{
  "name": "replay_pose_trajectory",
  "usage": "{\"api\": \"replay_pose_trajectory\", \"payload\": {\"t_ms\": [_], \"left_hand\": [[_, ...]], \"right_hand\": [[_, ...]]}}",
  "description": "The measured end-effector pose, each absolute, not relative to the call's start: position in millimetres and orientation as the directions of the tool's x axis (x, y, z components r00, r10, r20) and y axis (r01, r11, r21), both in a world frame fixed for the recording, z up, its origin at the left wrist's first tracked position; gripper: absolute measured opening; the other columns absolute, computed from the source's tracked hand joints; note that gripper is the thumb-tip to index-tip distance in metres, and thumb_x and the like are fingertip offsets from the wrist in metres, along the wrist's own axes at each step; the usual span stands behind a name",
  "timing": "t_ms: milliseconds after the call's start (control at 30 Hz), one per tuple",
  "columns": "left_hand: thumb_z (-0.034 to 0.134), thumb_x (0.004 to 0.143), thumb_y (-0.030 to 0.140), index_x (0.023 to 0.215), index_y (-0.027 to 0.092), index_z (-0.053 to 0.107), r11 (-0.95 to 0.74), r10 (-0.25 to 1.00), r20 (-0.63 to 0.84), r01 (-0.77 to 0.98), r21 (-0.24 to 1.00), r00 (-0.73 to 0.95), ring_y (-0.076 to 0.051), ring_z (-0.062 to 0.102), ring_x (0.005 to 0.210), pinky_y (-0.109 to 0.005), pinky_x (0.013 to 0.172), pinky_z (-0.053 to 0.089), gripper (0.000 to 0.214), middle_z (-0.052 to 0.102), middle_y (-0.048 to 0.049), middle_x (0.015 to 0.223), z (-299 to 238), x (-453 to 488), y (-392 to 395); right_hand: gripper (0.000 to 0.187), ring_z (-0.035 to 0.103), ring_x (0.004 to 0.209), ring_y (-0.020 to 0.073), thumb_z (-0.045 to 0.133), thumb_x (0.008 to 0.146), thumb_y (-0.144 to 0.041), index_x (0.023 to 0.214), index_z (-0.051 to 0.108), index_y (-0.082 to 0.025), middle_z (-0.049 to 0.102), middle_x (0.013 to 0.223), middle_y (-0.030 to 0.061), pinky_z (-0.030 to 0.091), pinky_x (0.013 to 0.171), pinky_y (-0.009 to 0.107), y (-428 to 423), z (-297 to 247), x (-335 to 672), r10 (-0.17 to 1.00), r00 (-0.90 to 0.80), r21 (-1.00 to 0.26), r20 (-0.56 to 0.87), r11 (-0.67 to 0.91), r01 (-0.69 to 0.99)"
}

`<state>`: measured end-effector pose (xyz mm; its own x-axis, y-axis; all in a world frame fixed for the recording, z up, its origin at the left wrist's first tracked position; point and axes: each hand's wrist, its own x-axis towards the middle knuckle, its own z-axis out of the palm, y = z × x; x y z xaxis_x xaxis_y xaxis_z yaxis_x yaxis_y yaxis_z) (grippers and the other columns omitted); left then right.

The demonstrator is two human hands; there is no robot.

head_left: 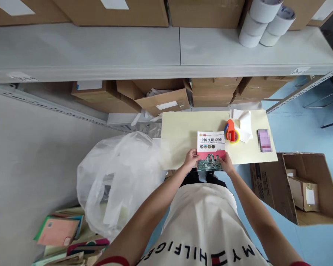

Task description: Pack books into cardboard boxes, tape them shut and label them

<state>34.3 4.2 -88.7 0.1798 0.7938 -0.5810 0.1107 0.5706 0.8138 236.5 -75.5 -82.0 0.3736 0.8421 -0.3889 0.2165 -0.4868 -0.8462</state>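
Note:
A paperback book (211,149) with a white, red and dark green cover and Chinese lettering is held upright to my view at the near edge of the pale yellow table (180,133). My left hand (192,159) grips its left edge, and my right hand (226,162) grips the right edge, fingers behind and thumbs in front. Just right of the book lies an orange tape dispenser (231,129) with a yellow-rimmed roll. White papers (245,123) lie beyond it, and a purple, partly blurred item (264,140) rests near the table's right end.
A large translucent plastic bag (122,177) bulges at the left, beside piled books (58,232) on the floor. An opened carton (310,184) with smaller boxes stands at the right. Ahead, a grey shelf (113,48) carries cartons and white tape rolls (255,26); more cartons (166,99) sit below.

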Motion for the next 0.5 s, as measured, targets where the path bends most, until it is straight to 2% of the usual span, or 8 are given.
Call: {"api": "replay_pose_trajectory", "payload": {"t_ms": [133,200,267,333,400,433,500], "left_hand": [[0.069,0.07,0.007,0.105,0.018,0.06,0.514,0.814,-0.561,0.258,0.818,0.155,-0.022,0.067,0.098,-0.041,0.094,0.052,0.038,0.07,-0.0079,0.103,-106.0,68.0,-7.5],[0.069,0.068,0.005,0.114,0.018,0.06,0.487,0.824,-0.553,0.342,0.803,0.125,-0.026,0.062,0.111,-0.045,0.102,0.047,0.049,0.066,-0.0102,0.113,-111.0,77.5,-12.3],[0.071,0.064,0.002,0.125,0.017,0.056,0.466,0.838,-0.54,0.414,0.782,0.077,-0.032,0.049,0.13,-0.049,0.111,0.037,0.064,0.058,-0.0146,0.129,-113.9,82.5,-18.4],[0.071,0.064,0.0,0.135,0.016,0.05,0.406,0.858,-0.51,0.538,0.739,0.053,-0.037,0.037,0.139,-0.05,0.115,0.03,0.076,0.048,-0.0184,0.14,-114.9,84.6,-25.0],[0.069,0.067,0.0,0.142,0.017,0.044,0.296,0.875,-0.477,0.693,0.657,0.078,-0.038,0.036,0.14,-0.05,0.114,0.032,0.081,0.042,-0.0193,0.145,-114.9,85.5,-30.9],[0.068,0.07,0.002,0.145,0.019,0.042,0.237,0.878,-0.467,0.757,0.608,0.1,-0.037,0.038,0.138,-0.049,0.112,0.035,0.081,0.041,-0.0188,0.145,-114.7,85.7,-33.0],[0.066,0.074,0.005,0.147,0.022,0.04,0.167,0.874,-0.468,0.824,0.542,0.131,-0.037,0.041,0.136,-0.047,0.108,0.038,0.08,0.04,-0.0173,0.146,-114.4,86.1,-35.6]], "right_hand": [[0.03,0.061,0.101,0.03,0.053,0.077,-0.039,0.103,0.054,-0.023,0.067,0.102,0.0101,0.048,0.095,0.052,-77.8,-104.0,254.1,0.818,0.416,-0.777,-0.396,-0.54,0.322],[0.03,0.057,0.11,0.0338,0.056,0.076,-0.035,0.102,0.056,-0.022,0.064,0.107,0.0134,0.043,0.1,0.055,-76.4,-111.6,257.7,0.803,0.439,-0.731,-0.403,-0.572,0.373],[0.034,0.048,0.124,0.0391,0.059,0.075,-0.032,0.106,0.058,-0.02,0.057,0.122,0.0186,0.036,0.106,0.059,-76.7,-117.4,259.0,0.783,0.468,-0.685,-0.409,-0.603,0.41],[0.046,0.035,0.136,0.0432,0.062,0.074,-0.029,0.118,0.056,-0.019,0.044,0.14,0.0221,0.029,0.109,0.062,-79.2,-121.6,259.3,0.768,0.493,-0.64,-0.409,-0.627,0.444],[0.065,0.025,0.143,0.044,0.064,0.072,-0.028,0.134,0.047,-0.016,0.031,0.151,0.0237,0.026,0.112,0.061,-82.3,-124.2,259.5,0.754,0.516,-0.605,-0.407,-0.646,0.466],[0.074,0.024,0.145,0.0431,0.065,0.071,-0.029,0.14,0.041,-0.014,0.028,0.153,0.0245,0.026,0.113,0.059,-83.1,-125.1,259.9,0.745,0.527,-0.601,-0.409,-0.655,0.458],[0.09,0.032,0.142,0.0403,0.067,0.068,-0.031,0.148,0.031,-0.012,0.027,0.152,0.026,0.033,0.113,0.053,-81.9,-126.6,262.0,0.709,0.55,-0.632,-0.44,-0.68,0.372]]}}
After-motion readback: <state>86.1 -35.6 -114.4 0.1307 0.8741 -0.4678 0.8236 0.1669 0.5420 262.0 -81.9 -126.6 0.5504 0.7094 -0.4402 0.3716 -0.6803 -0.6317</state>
